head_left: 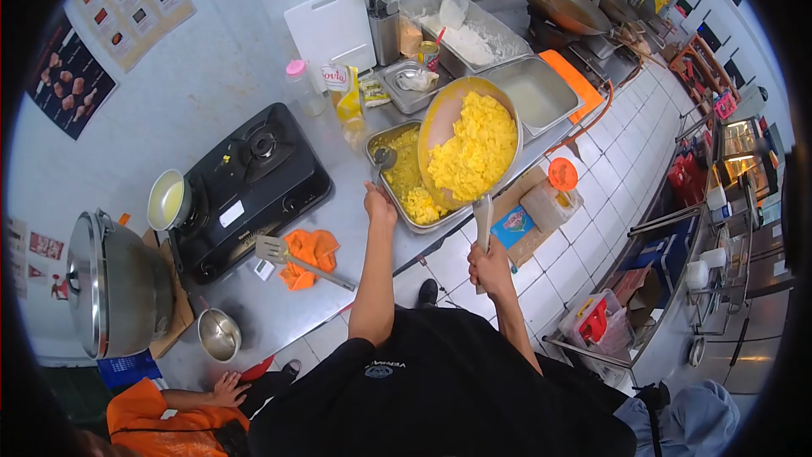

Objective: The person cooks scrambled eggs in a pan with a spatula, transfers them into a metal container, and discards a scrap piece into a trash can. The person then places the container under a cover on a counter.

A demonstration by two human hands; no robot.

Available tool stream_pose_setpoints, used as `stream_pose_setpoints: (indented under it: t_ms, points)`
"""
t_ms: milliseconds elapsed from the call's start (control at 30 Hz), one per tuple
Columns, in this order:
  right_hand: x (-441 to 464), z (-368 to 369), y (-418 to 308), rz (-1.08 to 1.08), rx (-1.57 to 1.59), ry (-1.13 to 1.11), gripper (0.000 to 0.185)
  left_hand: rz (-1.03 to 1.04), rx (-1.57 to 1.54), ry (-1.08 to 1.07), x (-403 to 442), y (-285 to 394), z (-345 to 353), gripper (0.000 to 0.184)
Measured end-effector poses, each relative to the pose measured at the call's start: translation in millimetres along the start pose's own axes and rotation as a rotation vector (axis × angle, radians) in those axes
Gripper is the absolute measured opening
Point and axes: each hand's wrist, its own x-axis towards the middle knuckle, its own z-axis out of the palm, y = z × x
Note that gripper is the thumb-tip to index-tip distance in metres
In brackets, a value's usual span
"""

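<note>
My right hand (492,267) is wrapped around the pale handle of a frying pan (436,114). The pan is tilted over a rectangular steel tray (423,227), and a mound of scrambled eggs (475,145) lies in it. In the tray is a yellow, wet-looking mixture (404,156), with a clump of egg at the near end. My left hand (381,203) is closed at the tray's left edge on the handle of a ladle (385,157), whose dark round head is over the mixture. The fingers are partly hidden.
Left of the tray are a black gas stove (254,186), an orange cloth (310,258) and a slotted turner (296,261). A large pot (127,288) stands far left. Steel pans (541,89) sit at the back right. Another person's hand (228,389) rests at lower left.
</note>
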Motion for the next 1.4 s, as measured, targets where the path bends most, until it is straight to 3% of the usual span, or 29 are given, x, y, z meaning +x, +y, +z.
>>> stream_pose_setpoints:
  t_ms: [333, 433, 733, 933, 1000, 1067, 1233, 1333, 1400]
  points:
    - [-4.2, 7.3, 7.7, -0.005, -0.056, 0.029, 0.011, 0.005, -0.153, 0.036, -14.9, 6.4, -4.4, 0.044]
    - [8.9, 9.8, 6.9, -0.051, -0.095, 0.034, 0.012, -0.052, -0.242, -0.052, -2.7, 10.2, -15.6, 0.041]
    - [-11.1, 16.4, 4.4, 0.03, -0.133, 0.059, 0.01, -0.061, -0.201, -0.194, 2.3, 12.6, -38.5, 0.041]
    - [-2.4, 17.1, 5.8, -0.041, -0.164, 0.061, 0.011, -0.076, -0.16, -0.261, -9.0, 19.9, -37.4, 0.042]
    - [13.1, 23.1, 9.9, -0.176, -0.277, 0.095, 0.012, -0.043, -0.177, -0.22, -8.5, 23.7, -21.4, 0.043]
    - [-3.0, 20.5, -0.6, -0.011, -0.21, 0.071, 0.011, -0.06, -0.174, -0.187, -23.6, 15.6, -36.1, 0.044]
    - [19.8, 13.6, 55.0, -0.207, -0.351, 0.132, 0.009, -0.039, -0.191, -0.247, -24.5, 21.9, -29.9, 0.043]
    - [0.0, 19.9, 10.0, -0.059, -0.309, 0.096, 0.009, -0.082, -0.179, -0.238, -23.1, 29.8, -33.0, 0.043]
    - [19.9, 21.2, 31.6, -0.175, -0.372, 0.116, 0.009, -0.03, -0.185, -0.302, -15.5, 28.6, -28.1, 0.043]
